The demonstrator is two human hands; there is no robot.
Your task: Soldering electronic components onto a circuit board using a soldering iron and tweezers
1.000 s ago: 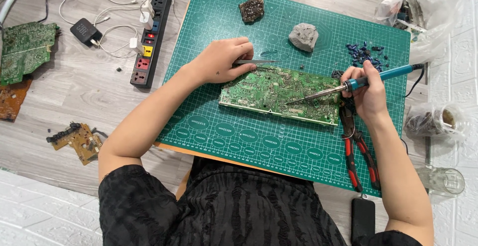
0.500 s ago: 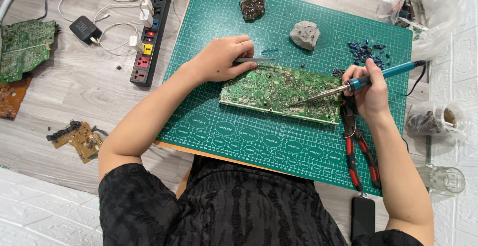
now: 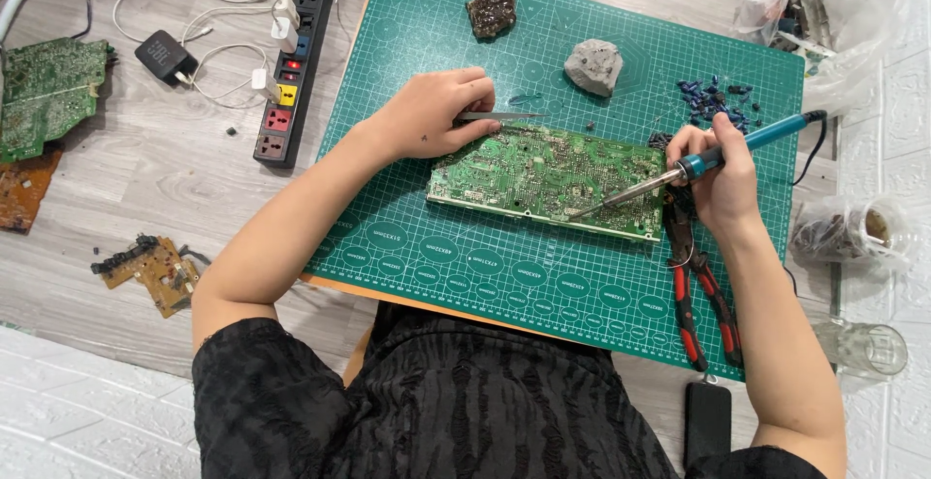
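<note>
A green circuit board (image 3: 543, 180) lies solder side up on a green cutting mat (image 3: 465, 256). My right hand (image 3: 718, 174) grips a blue-handled soldering iron (image 3: 679, 171), whose tip touches the board near its right side. My left hand (image 3: 436, 111) rests at the board's upper left corner and holds thin metal tweezers (image 3: 504, 116) that point right along the board's far edge.
Red-handled pliers (image 3: 703, 290) lie right of the board. A dark lump (image 3: 491, 14), a grey lump (image 3: 593, 64) and small blue parts (image 3: 713, 96) sit on the mat's far side. A power strip (image 3: 291, 67), chargers and other circuit boards (image 3: 44, 91) lie on the floor at left.
The soldering iron's tip has shifted slightly along the board. My left hand with the tweezers has stayed at the board's upper left corner.
</note>
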